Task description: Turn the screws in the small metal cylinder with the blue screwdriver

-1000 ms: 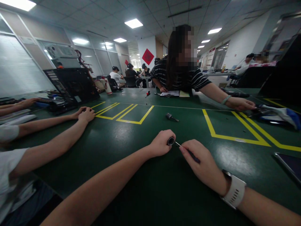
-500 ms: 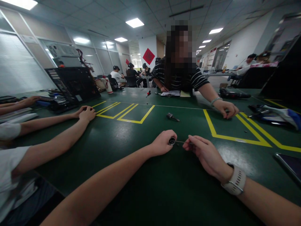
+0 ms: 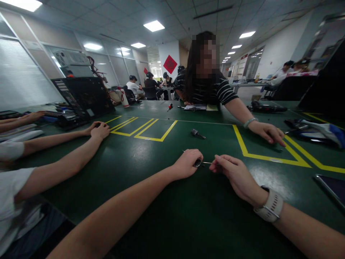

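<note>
Hollow dark piece (image 3: pixel 197 163) sitting just right of and below frame centre, its round mouth facing right; left hand (image 3: pixel 187 163) is closing around it, fingers wrapping it. Right hand (image 3: pixel 229 171) is pinching a thin metal rod (image 3: pixel 208 163) between thumb and fingertips, the rod's far end reaching the mouth; how deep it is going, I can't tell. A thin tip is also poking out past the left hand's upper side; whether it is the same rod is unclear. For working this well, my judgement: keeping the rod in line with the opening, bracing the left hand on the surface (image 3: pixel 175 216), turning with light fingertip pressure, and avoiding levering against the rim. A small dark bit (image 3: pixel 203 166) is lying just below the rod, easily knocked away, so care there is paying off. Beyond, a dark chuck-like part (image 3: pixel 198 134) is lying apart, above the hands. On writing: white labels are showing on the yellow tape (image 3: pixel 265 158) at centre right and centre left, too small for reading; a red diamond sign (image 3: pixel 170 64) at upper centre is carrying a darker character, not legible. No brand is reading clearly, the watch (image 3: pixel 269 207) at lower right included.
</note>
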A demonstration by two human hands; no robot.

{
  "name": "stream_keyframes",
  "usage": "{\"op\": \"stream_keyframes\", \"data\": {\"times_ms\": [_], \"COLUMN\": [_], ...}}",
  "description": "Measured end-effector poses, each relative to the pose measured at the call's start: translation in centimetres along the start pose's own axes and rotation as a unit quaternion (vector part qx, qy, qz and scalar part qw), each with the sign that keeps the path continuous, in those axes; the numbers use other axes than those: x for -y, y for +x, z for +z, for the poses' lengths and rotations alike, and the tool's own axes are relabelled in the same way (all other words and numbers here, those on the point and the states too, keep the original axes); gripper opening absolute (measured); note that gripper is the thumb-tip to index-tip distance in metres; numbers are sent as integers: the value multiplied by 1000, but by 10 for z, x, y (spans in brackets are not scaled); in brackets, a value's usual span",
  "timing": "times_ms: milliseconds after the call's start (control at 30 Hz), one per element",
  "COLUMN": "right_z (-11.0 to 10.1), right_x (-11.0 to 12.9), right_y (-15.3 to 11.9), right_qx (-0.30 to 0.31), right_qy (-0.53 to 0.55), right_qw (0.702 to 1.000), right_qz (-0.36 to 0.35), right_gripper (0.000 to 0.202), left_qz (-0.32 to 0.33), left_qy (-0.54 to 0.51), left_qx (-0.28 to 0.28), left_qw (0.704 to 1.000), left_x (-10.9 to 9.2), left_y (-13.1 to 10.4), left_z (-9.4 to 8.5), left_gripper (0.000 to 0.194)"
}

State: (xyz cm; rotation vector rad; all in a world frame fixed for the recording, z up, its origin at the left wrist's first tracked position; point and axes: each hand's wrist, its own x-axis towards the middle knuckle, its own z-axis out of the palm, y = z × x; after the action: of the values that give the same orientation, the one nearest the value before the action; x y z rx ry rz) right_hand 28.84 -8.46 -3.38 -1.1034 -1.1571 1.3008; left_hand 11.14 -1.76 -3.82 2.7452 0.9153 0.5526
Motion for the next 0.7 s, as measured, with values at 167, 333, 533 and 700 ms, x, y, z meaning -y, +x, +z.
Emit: {"op": "stream_keyframes", "data": {"times_ms": [167, 333, 533, 700], "right_z": [-3, -2, 0, -2], "right_x": [-1, -3, -1, 1], "right_y": [3, 2, 1, 2], "right_qx": [-10, -6, 4, -8], "right_qy": [89, 62, 25, 66], "right_qw": [995, 998, 1000, 997], "right_qz": [53, 32, -1, 30], "right_gripper": [26, 26, 28, 27], "left_qz": [-2, -16, -19, -30], "left_qy": [-38, -42, -6, 10], "left_qx": [-9, -11, -6, -3], "left_qw": [999, 999, 1000, 999], "left_x": [4, 3, -2, -4], "left_y": [1, 0, 0, 1], "left_z": [3, 3, -1, -1], "left_gripper": [14, 14, 12, 12]}}
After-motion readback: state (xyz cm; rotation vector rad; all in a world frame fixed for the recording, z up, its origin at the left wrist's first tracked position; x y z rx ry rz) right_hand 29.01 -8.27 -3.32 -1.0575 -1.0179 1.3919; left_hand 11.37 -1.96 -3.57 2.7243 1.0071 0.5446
